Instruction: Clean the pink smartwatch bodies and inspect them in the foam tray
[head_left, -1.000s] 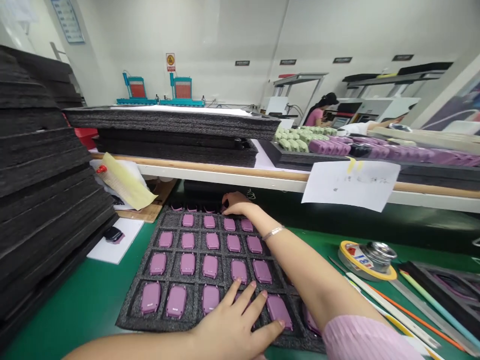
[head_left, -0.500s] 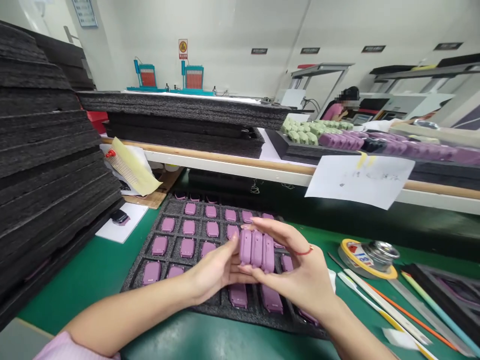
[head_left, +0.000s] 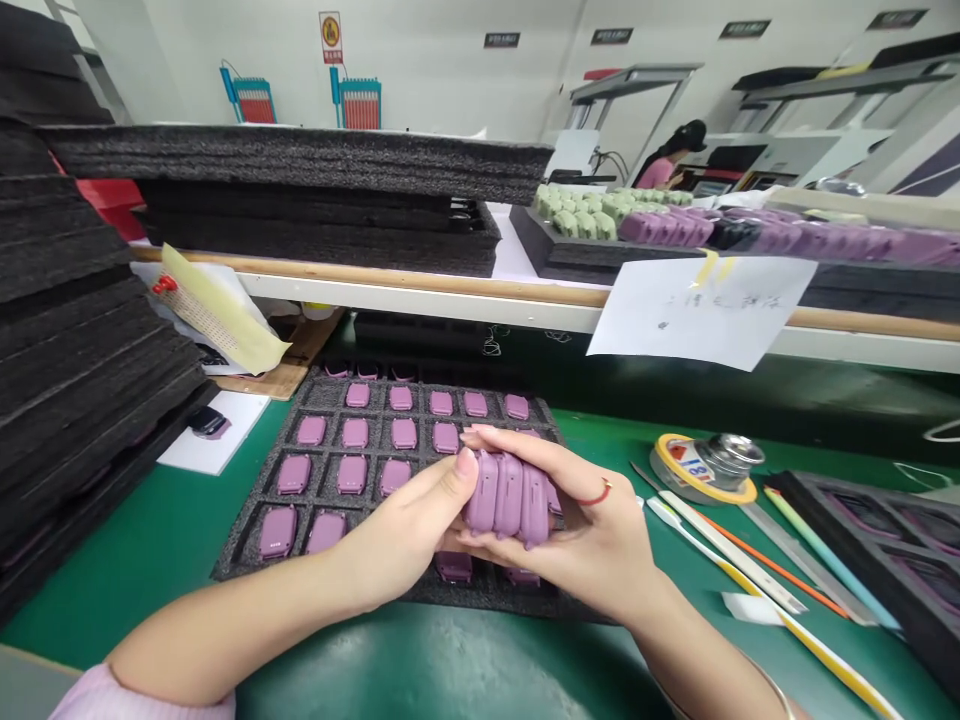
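Observation:
Three purple watch cases stand side by side, edges up, in a short row between my hands. My left hand grips the row's left end, thumb pressed on the nearest case. Around the right end and over the top curls my right hand, a red band on one finger. Just below lies a black foam tray with a grid of pockets, many holding a purple watch case. Both hands and forearms hide part of the tray.
Tall black foam stacks rise at the left. A shelf crosses behind, carrying foam trays and green and purple cases. Right of my hands lie a tape roll, a metal-topped jar, a toothbrush and a second foam tray.
My view has shifted, so the surroundings sit higher and further left. The row of cases is tilted more between my hands, and my left thumb has come onto the left case.

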